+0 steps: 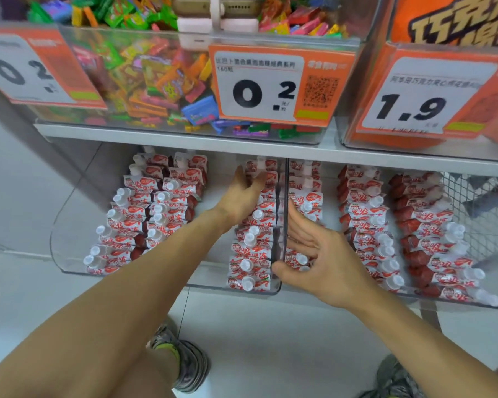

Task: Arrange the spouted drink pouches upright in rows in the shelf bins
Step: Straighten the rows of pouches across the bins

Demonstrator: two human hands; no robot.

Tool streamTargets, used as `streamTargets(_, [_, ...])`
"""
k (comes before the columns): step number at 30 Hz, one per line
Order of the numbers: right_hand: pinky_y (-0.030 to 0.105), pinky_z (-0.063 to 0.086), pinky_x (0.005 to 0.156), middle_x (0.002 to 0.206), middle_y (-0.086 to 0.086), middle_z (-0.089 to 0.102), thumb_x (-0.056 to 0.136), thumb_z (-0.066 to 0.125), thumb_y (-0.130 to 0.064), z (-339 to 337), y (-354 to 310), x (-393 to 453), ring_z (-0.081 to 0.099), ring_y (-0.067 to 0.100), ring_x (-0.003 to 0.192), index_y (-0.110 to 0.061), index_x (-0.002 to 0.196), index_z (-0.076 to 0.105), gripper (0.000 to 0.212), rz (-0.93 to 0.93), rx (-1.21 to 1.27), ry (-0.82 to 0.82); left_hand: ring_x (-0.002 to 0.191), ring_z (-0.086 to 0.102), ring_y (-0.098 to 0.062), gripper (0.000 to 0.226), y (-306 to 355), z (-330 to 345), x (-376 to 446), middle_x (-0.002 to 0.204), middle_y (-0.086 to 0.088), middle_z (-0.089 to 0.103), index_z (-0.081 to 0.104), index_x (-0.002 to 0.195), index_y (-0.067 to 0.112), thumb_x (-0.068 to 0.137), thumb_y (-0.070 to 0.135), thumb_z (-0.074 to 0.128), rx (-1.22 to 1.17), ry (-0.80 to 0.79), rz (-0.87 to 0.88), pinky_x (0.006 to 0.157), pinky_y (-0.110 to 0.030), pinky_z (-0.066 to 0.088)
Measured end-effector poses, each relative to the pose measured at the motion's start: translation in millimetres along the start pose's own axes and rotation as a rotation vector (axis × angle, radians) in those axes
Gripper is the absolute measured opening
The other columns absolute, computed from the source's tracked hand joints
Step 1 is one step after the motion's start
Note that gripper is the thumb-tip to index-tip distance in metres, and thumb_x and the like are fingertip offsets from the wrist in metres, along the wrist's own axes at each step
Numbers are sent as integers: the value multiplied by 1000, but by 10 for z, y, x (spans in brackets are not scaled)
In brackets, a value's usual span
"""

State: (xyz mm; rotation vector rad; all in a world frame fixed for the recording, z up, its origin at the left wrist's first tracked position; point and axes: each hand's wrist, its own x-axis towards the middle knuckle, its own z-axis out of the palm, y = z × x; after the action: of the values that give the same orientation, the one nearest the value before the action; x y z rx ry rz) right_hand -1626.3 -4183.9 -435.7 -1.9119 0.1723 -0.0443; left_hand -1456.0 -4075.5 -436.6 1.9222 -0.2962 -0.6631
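Red-and-white spouted drink pouches (250, 248) with white caps stand in rows inside two clear bins on the lower shelf. The left bin (207, 280) holds two rows at its left (144, 214) and one row along its right wall. The right bin (431, 303) holds several rows (368, 225). My left hand (243, 193) reaches deep into the left bin, fingers spread, touching the far pouches of the right-hand row. My right hand (319, 254) is open at the divider between the bins, its thumb against the front pouches of the right bin's left row.
Above, clear bins of mixed wrapped candy (156, 81) carry orange price tags reading 0.2 (259, 87) and 1.9 (414, 107). A wire basket (477, 202) sits at the right end of the lower shelf. My shoes (184, 357) rest on the pale tiled floor.
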Motion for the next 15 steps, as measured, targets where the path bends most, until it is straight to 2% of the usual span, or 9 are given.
streamTargets(3, [29, 44, 110, 132, -41, 51, 76, 84, -8, -9, -14, -2, 49, -7, 129, -33, 154, 25, 101, -2, -6, -11, 134, 36, -15, 60, -76, -19, -77, 143, 6, 41, 23, 150, 22, 99, 48, 41, -102, -42, -76, 97, -23, 25])
streamTargets(7, [26, 44, 109, 124, -48, 50, 76, 83, -8, -4, -13, 12, 48, -10, 128, -36, 152, 22, 101, 4, -30, -14, 136, 30, -10, 66, -119, 58, -142, 152, 8, 30, 6, 154, 27, 100, 50, 36, -173, -106, -132, 110, -26, 22])
streamTargets(11, [26, 43, 109, 129, -42, 48, 77, 83, -9, -9, -35, -2, 46, -12, 129, -34, 153, 21, 102, 5, -25, -19, 139, 26, -9, 66, -129, 47, -218, 152, 11, 30, 2, 155, 27, 101, 48, 35, -203, -122, -125, 108, -25, 18])
streamTargets(13, [26, 43, 110, 138, -35, 46, 78, 83, -9, -16, -42, -17, 45, -10, 130, -32, 155, 21, 102, 5, -8, -25, 139, 31, -13, 66, -172, 17, -271, 150, 7, 34, 2, 155, 27, 101, 49, 33, -164, -103, -158, 107, -26, 21])
streamTargets(15, [24, 43, 109, 138, -36, 45, 78, 83, -9, -18, -41, -22, 46, -11, 130, -35, 154, 21, 101, 9, 2, -30, 131, 43, -19, 60, -252, 25, -366, 144, 3, 44, 17, 153, 25, 101, 49, 34, -157, -86, -211, 110, -33, 28])
